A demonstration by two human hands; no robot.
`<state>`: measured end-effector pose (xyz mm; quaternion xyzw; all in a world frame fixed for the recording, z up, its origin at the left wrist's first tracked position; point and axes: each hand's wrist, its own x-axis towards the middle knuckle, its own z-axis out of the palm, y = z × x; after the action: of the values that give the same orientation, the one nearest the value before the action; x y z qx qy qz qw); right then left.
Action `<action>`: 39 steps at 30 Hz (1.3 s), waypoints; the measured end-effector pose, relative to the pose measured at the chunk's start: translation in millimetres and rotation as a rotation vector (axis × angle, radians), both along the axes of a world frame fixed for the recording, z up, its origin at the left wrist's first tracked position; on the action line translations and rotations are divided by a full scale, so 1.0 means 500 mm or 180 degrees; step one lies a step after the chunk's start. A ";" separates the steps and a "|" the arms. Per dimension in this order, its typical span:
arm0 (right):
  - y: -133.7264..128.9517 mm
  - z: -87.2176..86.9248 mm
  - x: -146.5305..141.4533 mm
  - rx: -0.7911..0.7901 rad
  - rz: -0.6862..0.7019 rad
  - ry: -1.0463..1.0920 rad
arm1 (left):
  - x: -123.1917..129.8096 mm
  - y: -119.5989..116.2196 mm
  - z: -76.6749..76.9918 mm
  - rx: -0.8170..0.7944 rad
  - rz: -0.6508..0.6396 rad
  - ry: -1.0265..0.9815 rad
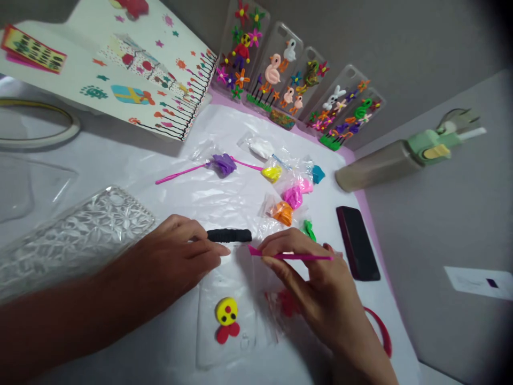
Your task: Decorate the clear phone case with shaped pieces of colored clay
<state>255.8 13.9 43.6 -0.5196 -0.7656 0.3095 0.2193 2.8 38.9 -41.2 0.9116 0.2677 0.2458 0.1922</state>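
A ridged black clay strip (230,235) lies across the top edge of a clear phone case (206,326). My left hand (180,248) has its fingers closed at the strip's left end, with one digit stretched along the case just below. My right hand (316,278) pinches a pink clay tool (300,257), its flat tip beside the strip's right end and close to the case. Lower on the case are a yellow clay face (226,310) with black and red dots and a red clay bow (228,332). A red clay packet (287,302) is partly hidden by my right hand.
Bagged clay in purple (223,165), yellow (272,172), orange (281,213) and other colours lies beyond my hands. A textured clear case (108,224) is at left. A phone (358,243) and bottle (377,163) stand right; decorated cases (276,69) line the wall.
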 end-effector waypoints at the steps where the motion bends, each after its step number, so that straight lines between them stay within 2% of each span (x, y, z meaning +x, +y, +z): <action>1: 0.002 0.000 0.000 0.0055 -0.0108 0.0103 | -0.001 0.000 -0.001 -0.0040 -0.0025 -0.0003; 4: 0.004 -0.012 -0.008 0.0224 -0.0190 0.0174 | 0.000 -0.006 0.004 -0.0027 0.0019 0.0029; 10: -0.007 -0.052 -0.019 0.0608 0.0129 0.0050 | 0.008 -0.026 0.018 0.0079 0.0075 -0.0016; 15: -0.013 -0.066 -0.019 0.0802 0.0302 -0.0166 | 0.005 -0.030 0.000 0.0095 0.0048 0.0028; 19: -0.011 -0.067 -0.022 0.0737 0.0303 -0.0286 | 0.006 -0.029 -0.008 0.0096 0.0041 -0.0025; 27: -0.009 -0.049 -0.036 0.0744 0.0409 -0.0624 | 0.009 -0.020 0.013 0.0107 -0.0052 -0.0078; 33: -0.009 -0.045 -0.054 0.1172 0.0778 -0.1117 | 0.013 -0.023 0.008 0.0137 0.0012 -0.0130; 36: -0.009 -0.042 -0.059 0.1011 0.0900 -0.1253 | 0.011 -0.021 0.011 0.0112 0.0023 -0.0108; 39: -0.008 -0.040 -0.062 0.0936 0.0754 -0.1196 | 0.009 -0.019 0.013 0.0196 -0.0016 -0.0091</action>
<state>225.0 10.1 23.6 -0.4373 -0.8851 0.1165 0.1086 7.4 29.5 -34.5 0.9141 0.2550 0.2665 0.1684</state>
